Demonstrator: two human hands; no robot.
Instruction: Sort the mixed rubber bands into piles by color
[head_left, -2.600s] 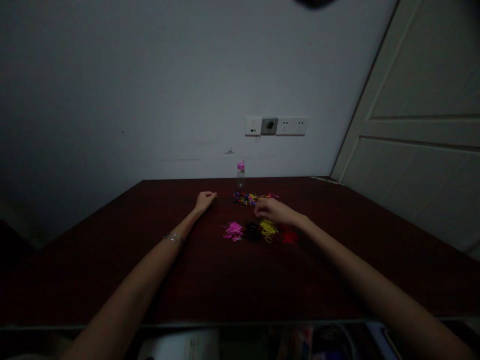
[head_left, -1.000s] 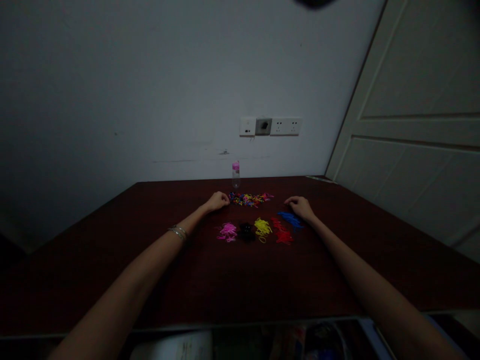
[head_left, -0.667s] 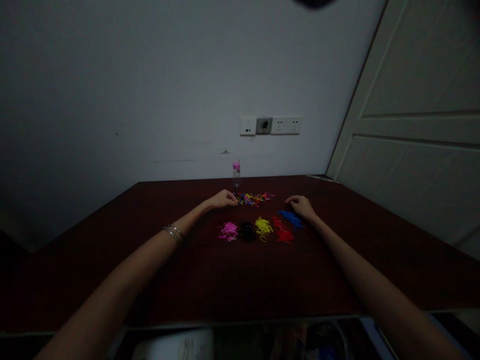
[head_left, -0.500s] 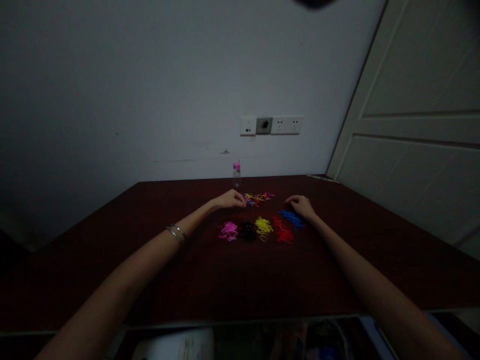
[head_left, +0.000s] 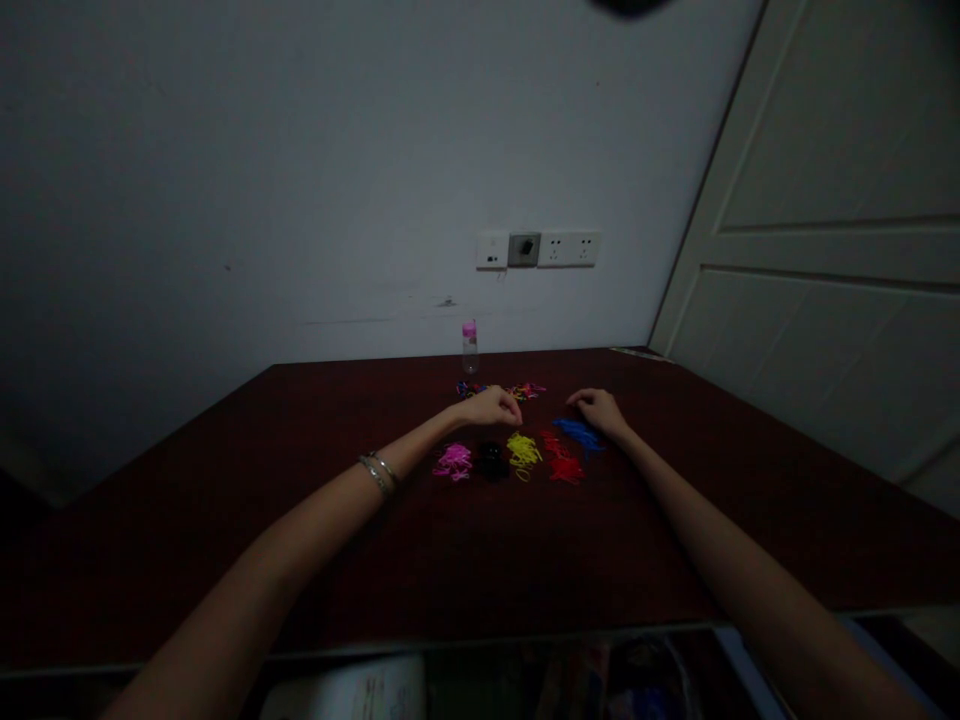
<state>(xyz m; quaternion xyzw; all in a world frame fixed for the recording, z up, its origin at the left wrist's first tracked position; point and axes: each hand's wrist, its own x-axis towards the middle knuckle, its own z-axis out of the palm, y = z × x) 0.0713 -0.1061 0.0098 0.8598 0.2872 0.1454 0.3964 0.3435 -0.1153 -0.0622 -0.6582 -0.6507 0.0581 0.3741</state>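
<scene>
My left hand point(head_left: 495, 407), fingers pinched together, hovers just behind the yellow rubber bands point(head_left: 523, 452); anything between its fingertips is too small to make out. Part of a mixed-colour heap of rubber bands point(head_left: 528, 391) shows behind it. My right hand point(head_left: 600, 410) lies on the table behind the blue rubber bands point(head_left: 579, 434), index finger stretched leftward, with nothing visible in it. In a row toward me lie pink rubber bands point(head_left: 453, 461), black rubber bands point(head_left: 492, 461) and red rubber bands point(head_left: 564, 463).
A clear bottle with a pink top point(head_left: 470, 348) stands near the wall at the back of the dark red table point(head_left: 420, 560). Sockets point(head_left: 553, 249) are on the wall. An open space below the front edge holds a white item point(head_left: 345, 690). A white door point(head_left: 817, 240) is at right.
My left hand has moved right and slightly toward me, from the mixed heap to near the yellow rubber bands. My right hand stays by the blue ones.
</scene>
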